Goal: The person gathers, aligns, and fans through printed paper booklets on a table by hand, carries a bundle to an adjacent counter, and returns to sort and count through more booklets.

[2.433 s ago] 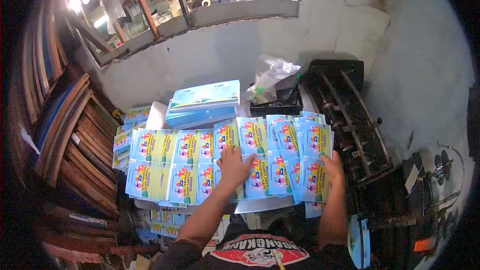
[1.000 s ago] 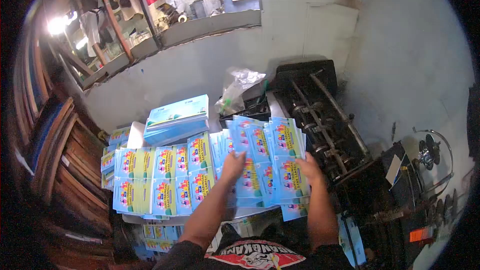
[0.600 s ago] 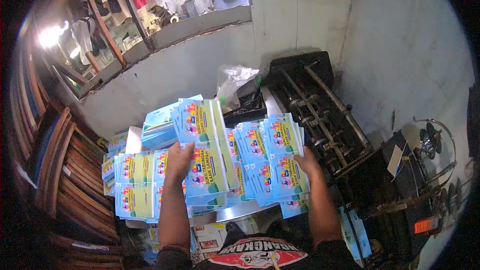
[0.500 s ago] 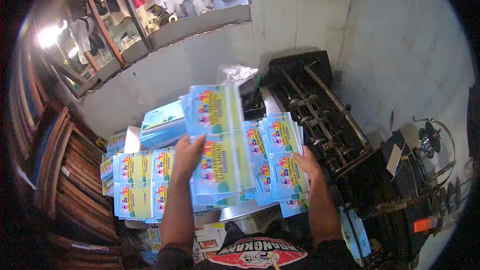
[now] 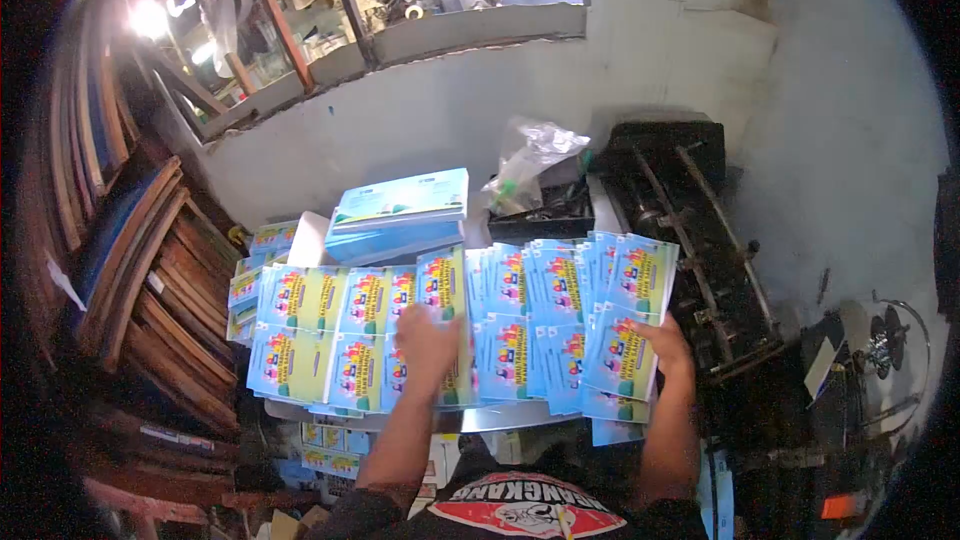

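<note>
Blue and yellow-green printed sheets with colourful cover pictures (image 5: 310, 340) lie in overlapping stacks along the table. My left hand (image 5: 428, 345) is over a narrow stack of these sheets (image 5: 443, 280) in the middle; its fingers are blurred and partly hidden. At the right end, my right hand (image 5: 668, 345) is closed on the edge of a stack of printed sheets (image 5: 630, 310), thumb on top and the other fingers hidden beneath. This stack lies slightly tilted over its neighbours.
Behind the sheets stands a tall pile of blue printed covers (image 5: 400, 210). A clear plastic bag (image 5: 535, 165) rests on a dark tray (image 5: 545, 225). A black machine with metal rods (image 5: 700, 240) is at the right; wooden frames (image 5: 150, 320) are stacked at the left.
The stack in my left hand has come down from above the table onto the row of sheets. My right hand stays at the right-hand stack. The view has shifted left.
</note>
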The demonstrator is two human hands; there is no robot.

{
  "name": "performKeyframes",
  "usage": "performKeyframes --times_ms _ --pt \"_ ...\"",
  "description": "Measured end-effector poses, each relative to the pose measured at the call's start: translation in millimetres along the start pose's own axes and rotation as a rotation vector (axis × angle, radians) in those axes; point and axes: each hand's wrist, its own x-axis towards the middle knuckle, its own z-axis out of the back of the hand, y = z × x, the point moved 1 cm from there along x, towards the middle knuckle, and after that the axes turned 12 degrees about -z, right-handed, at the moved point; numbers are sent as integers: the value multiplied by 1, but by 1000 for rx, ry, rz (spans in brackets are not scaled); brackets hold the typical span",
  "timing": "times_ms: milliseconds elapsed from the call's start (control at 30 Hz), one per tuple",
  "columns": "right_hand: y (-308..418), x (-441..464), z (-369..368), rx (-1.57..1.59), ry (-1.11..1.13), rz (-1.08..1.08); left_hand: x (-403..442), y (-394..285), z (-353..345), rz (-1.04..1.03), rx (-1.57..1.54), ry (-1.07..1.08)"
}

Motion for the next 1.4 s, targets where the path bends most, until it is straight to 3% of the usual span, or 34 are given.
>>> performKeyframes --times_ms 33,67,133,167,233,267,300,467,533,567,600,633,667,700,767,800,867,900,933,1033,1100,1167,1200,1233,1300,1333,1367,1400 --pt "-2 3 1 3 13 2 -1 28 -2 150 96 21" --pt "-6 5 4 -11 -3 -19 0 41 0 163 103 18" --pt "-7 7 4 -16 -22 5 6 57 -2 224 -124 469" --pt "-9 7 4 -18 -16 1 3 66 -7 231 -122 469" --pt "-5 5 2 38 4 -9 8 62 -6 155 -565 317" --pt "-2 4 3 46 -14 -4 9 60 -4 112 -525 206" --pt "5 -1 -4 27 28 -24 18 47 16 31 -487 154" --pt "11 -4 -18 -154 65 -102 58 -50 96 24 -991 59" --pt "-5 6 -23 -169 111 0 56 -97 81 -155 -830 18" --pt "-14 17 -17 -169 109 -1 56 -110 44 -181 -912 110" --pt "-24 31 -6 -176 25 -109 49 -131 26 -67 -970 223" --pt "-28 40 -2 -183 -54 -216 38 -138 -18 -148 -986 142" --pt "-17 28 -12 221 149 -194 28 -145 -32 -144 -774 231" --pt "-22 39 -5 432 369 -170 17 -147 -32 -94 -883 367" --pt "-11 22 -14 99 89 -199 -7 -130 -31 -270 -882 146" --pt "-12 21 -18 96 108 -210 -9 -111 -31 -253 -867 141" --pt "-14 21 -24 -62 216 -41 -5 -45 -25 -355 -357 -60" --pt "-12 17 -28 -62 231 -46 -2 -16 -21 -171 -274 23" --pt "-6 14 -31 -36 211 -76 3 11 -18 21 -237 236" --pt "-2 13 -32 -38 200 -101 -7 29 -30 35 -53 112" --pt "-4 15 -31 -62 194 -89 -2 31 -37 129 -90 155" --pt "-1 17 -35 -85 197 -88 12 40 -47 312 -280 158" --pt "1 17 -36 -104 194 -91 19 72 -77 336 -572 285" --pt "1 15 -37 -118 190 -97 26 55 -50 336 -576 286" --pt "6 15 -43 -247 132 -56 43 17 1 280 -713 710" --pt "10 12 -48 -377 76 -19 40 6 3 336 -946 709" --pt "14 3 -54 -379 61 -18 37 -2 -2 326 -954 718" --pt "26 -13 -62 -753 -267 74 31 -9 -8 416 -1218 684"
